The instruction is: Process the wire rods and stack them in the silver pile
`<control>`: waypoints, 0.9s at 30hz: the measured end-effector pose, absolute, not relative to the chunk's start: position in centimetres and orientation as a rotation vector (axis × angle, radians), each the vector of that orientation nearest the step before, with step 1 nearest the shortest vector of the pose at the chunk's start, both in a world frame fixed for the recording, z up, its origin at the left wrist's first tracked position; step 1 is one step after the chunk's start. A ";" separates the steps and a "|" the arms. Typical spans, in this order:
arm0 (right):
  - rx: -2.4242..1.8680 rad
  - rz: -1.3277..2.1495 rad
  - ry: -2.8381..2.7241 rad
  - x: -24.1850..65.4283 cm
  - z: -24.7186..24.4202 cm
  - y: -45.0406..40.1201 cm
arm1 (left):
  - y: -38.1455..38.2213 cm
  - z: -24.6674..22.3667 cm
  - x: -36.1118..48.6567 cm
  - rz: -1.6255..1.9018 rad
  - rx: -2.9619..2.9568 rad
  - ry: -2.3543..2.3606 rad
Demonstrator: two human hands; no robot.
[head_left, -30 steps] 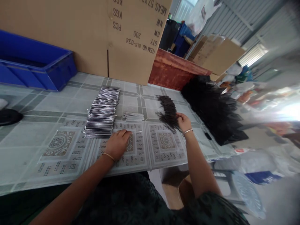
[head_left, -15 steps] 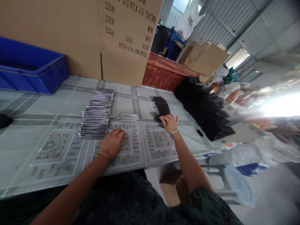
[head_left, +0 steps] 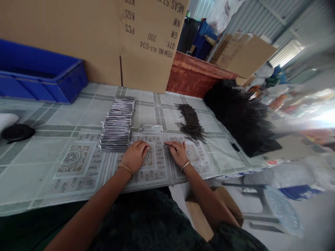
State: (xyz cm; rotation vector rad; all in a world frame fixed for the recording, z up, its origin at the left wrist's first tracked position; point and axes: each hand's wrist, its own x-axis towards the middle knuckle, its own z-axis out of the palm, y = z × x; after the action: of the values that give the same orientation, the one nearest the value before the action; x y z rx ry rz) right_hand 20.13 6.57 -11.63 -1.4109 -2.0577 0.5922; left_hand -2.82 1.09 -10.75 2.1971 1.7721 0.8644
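My left hand [head_left: 136, 156] is closed in a pinch on a thin pale metal rod [head_left: 156, 145], just right of a long row of shiny ribbed metal rods [head_left: 116, 127]. The rod points right, toward my right hand [head_left: 178, 153]. Thumb and forefinger of that hand are pressed together near the rod's far end; whatever they pinch is too small to make out. A small bundle of thin silvery rods [head_left: 151, 128] lies just beyond both hands. Farther right is a pile of short dark strips [head_left: 192, 122].
A blue crate [head_left: 70, 82] and a large cardboard box [head_left: 146, 68] stand along the table's back. Black mesh-like material [head_left: 235, 115] is heaped at the right. A black roll [head_left: 18, 132] lies far left. Clear patterned sheets [head_left: 75, 158] cover the table's front.
My right hand has left the dark strips and come left and nearer, to the end of the rod. My left hand stays pinched on the rod. The view has shifted slightly.
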 end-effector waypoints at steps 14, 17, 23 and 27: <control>-1.353 0.645 -2.043 20.1 -11.9 6.7 | 1.7 -11.0 -2.8 0.899 2.142 1.662; -1.340 0.658 -2.038 20.2 -11.8 6.7 | 1.7 -11.0 -2.8 0.908 2.143 1.662; -1.342 0.670 -2.006 20.2 -11.7 6.6 | 1.7 -11.1 -2.8 0.939 2.151 1.660; -1.330 0.670 -2.002 20.3 -11.7 6.5 | 1.6 -11.2 -2.8 0.942 2.145 1.681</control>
State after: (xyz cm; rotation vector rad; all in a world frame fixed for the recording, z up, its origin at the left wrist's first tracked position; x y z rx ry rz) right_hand 20.27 6.50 -11.73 -1.3301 -2.0021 0.6701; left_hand -2.85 1.63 -11.18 2.1454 1.6812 0.9418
